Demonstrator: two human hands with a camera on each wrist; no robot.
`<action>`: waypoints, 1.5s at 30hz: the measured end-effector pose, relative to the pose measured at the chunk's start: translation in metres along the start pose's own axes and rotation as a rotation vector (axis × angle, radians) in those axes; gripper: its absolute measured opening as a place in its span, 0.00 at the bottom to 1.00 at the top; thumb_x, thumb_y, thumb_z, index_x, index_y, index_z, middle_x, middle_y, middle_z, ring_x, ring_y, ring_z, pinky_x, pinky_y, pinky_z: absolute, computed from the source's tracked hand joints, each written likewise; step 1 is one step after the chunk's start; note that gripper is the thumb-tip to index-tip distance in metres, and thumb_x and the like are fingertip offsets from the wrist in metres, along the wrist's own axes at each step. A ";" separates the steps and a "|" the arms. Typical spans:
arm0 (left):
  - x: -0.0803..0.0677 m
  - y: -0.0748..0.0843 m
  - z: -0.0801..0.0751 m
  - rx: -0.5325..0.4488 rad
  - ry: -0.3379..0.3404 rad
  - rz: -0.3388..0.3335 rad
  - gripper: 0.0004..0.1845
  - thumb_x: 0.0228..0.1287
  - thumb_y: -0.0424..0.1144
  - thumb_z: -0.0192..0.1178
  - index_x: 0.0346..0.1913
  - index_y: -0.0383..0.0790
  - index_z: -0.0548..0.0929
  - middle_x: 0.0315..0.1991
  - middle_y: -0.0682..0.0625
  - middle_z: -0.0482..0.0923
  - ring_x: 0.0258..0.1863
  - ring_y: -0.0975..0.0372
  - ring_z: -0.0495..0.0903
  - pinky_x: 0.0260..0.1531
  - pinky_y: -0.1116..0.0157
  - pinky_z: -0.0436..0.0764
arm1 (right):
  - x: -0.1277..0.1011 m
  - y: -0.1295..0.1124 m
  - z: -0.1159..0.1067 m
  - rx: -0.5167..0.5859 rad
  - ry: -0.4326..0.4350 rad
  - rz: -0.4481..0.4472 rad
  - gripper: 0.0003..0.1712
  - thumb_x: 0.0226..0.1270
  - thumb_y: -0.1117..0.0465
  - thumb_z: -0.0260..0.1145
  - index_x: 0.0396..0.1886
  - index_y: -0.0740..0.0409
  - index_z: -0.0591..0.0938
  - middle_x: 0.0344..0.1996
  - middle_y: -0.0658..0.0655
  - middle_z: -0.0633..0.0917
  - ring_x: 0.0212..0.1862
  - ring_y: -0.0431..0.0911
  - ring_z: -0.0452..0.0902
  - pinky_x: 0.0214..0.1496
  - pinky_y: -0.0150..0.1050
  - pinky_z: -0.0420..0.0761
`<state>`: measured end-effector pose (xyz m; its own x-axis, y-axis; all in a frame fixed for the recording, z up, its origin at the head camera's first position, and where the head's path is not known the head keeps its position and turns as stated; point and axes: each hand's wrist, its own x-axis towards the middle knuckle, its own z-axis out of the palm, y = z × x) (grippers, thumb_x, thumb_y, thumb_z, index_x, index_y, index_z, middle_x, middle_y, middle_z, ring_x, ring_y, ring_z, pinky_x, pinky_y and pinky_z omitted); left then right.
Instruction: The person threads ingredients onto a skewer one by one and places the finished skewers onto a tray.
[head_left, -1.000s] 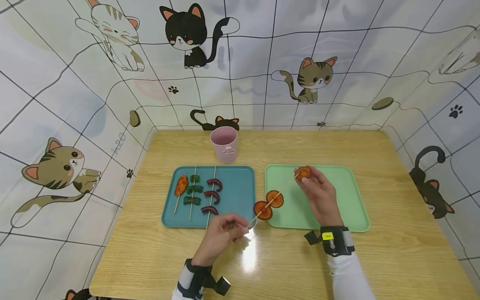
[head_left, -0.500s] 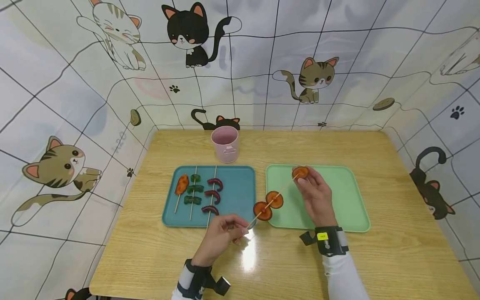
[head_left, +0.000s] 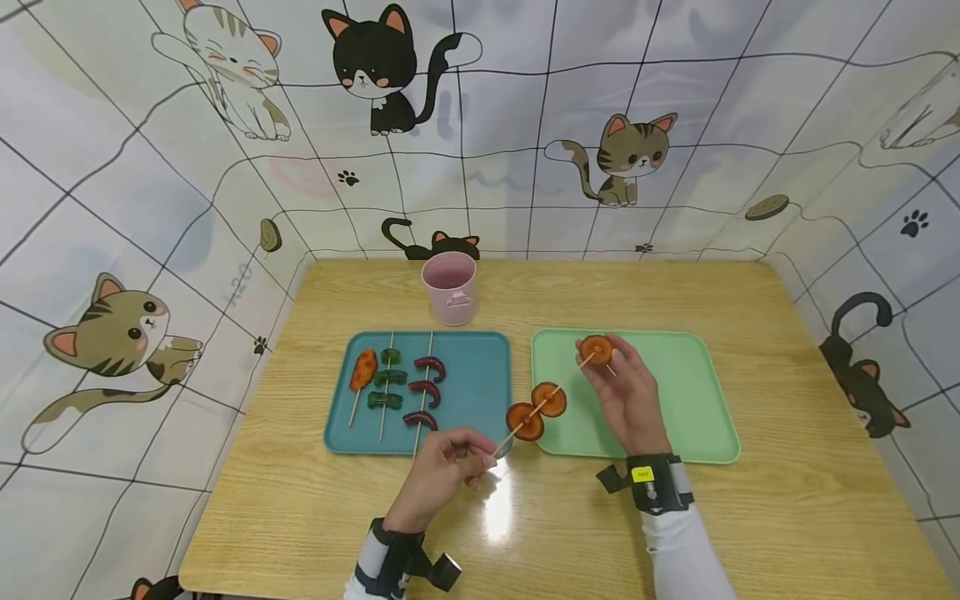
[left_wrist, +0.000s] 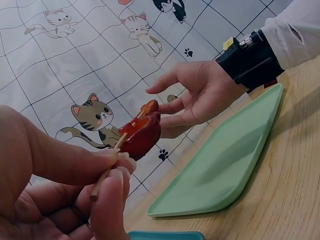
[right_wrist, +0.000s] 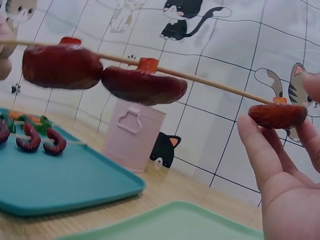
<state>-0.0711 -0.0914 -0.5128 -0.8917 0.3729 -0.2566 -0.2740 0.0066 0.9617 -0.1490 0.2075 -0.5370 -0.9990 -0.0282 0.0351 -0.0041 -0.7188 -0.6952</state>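
My left hand [head_left: 450,467] pinches the lower end of a wooden stick [left_wrist: 102,182] between thumb and fingertips. The stick slants up to the right and carries two round, glossy brown mushroom caps [head_left: 527,421] with short orange stems. At its far end a third, smaller mushroom cap [right_wrist: 277,115] sits among the fingertips of my right hand [head_left: 628,392]. In the right wrist view, fingers touch this cap from below and from the side. The whole skewer is held above the table, over the gap between the two trays.
A blue tray [head_left: 472,375] at left bears a skewer with an orange-brown piece [head_left: 363,369], a green-piece skewer [head_left: 390,377] and a curled dark-red-piece skewer [head_left: 425,392]. The green tray [head_left: 697,400] lies under my right hand. A pink bucket [head_left: 450,292] stands behind, before a cat-printed wall.
My right hand has shifted slightly left with the end mushroom cap, which now faces up more fully. My left hand stays put with the stick.
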 end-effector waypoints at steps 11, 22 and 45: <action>0.001 -0.002 0.000 0.006 -0.008 0.007 0.09 0.69 0.27 0.62 0.48 0.25 0.84 0.32 0.46 0.83 0.26 0.65 0.79 0.30 0.69 0.82 | -0.001 -0.003 -0.007 0.286 -0.171 0.038 0.19 0.86 0.64 0.41 0.64 0.61 0.73 0.66 0.67 0.74 0.71 0.58 0.74 0.75 0.46 0.70; 0.002 -0.004 0.000 0.001 -0.013 0.002 0.11 0.69 0.29 0.63 0.49 0.24 0.83 0.32 0.52 0.84 0.27 0.67 0.79 0.30 0.70 0.82 | -0.008 0.001 -0.004 0.151 -0.186 0.084 0.24 0.86 0.63 0.40 0.71 0.67 0.71 0.66 0.62 0.75 0.70 0.53 0.75 0.75 0.42 0.70; 0.003 -0.009 -0.005 -0.017 0.007 -0.028 0.10 0.69 0.25 0.59 0.48 0.21 0.82 0.32 0.46 0.82 0.26 0.60 0.76 0.28 0.69 0.79 | -0.023 0.021 0.004 0.063 -0.241 0.087 0.25 0.84 0.68 0.36 0.71 0.69 0.71 0.66 0.61 0.78 0.69 0.52 0.77 0.74 0.40 0.74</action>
<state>-0.0729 -0.0949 -0.5230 -0.8861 0.3663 -0.2841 -0.3050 0.0009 0.9524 -0.1254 0.1902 -0.5493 -0.9560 -0.2509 0.1522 0.0918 -0.7484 -0.6568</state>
